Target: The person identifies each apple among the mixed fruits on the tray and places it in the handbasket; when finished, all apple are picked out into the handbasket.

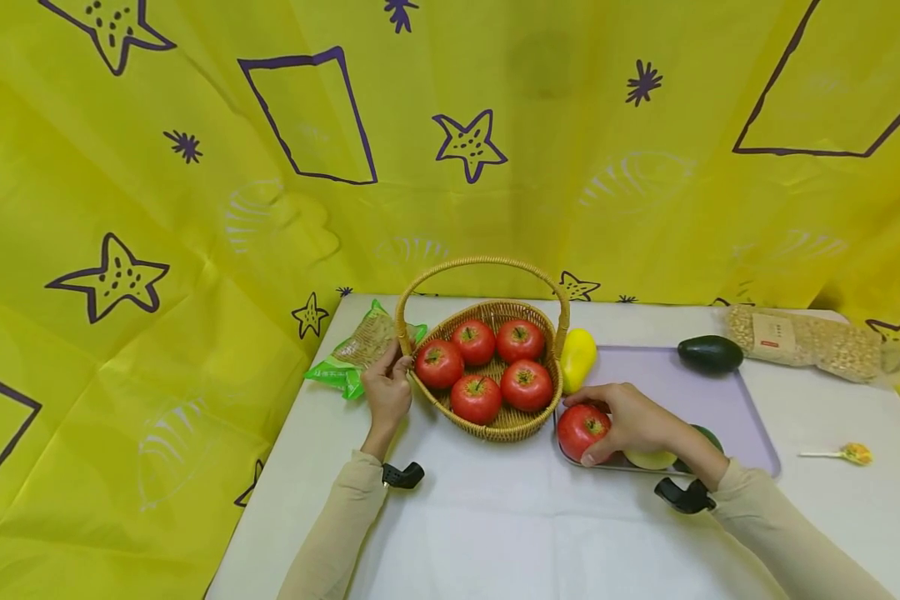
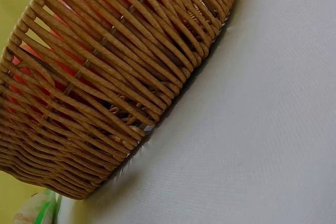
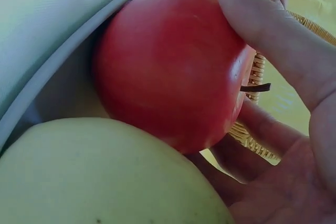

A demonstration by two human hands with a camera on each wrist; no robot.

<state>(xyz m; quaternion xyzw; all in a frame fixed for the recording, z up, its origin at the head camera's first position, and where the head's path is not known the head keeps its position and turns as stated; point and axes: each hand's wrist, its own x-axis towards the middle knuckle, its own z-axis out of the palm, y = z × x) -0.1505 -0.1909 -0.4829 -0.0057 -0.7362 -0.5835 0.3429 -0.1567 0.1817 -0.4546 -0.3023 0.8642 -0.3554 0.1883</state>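
A wicker basket (image 1: pixel 506 432) with a tall arched handle stands on the white table and holds several red apples (image 1: pixel 476 399). At its left rim, by the foot of the handle, my left hand (image 1: pixel 387 392) grips the edge. My right hand (image 1: pixel 637 421) has thumb and fingers curled round another red apple (image 1: pixel 581 429) at the near left corner of the lilac tray (image 1: pixel 645 375). In the right wrist view, that apple (image 3: pixel 168 66) sits beside a pale green round fruit (image 3: pixel 94 177). The left wrist view shows only the basket's woven side (image 2: pixel 115 72); the left hand is out of sight there.
A yellow fruit (image 1: pixel 578 360) lies between basket and tray. An avocado (image 1: pixel 710 355) is at the tray's far edge, and a dark green item (image 1: pixel 710 437) is partly hidden by my right wrist. Around them lie a green-edged bag (image 1: pixel 367 342), a grain bag (image 1: pixel 810 342) and a lollipop (image 1: pixel 855 453).
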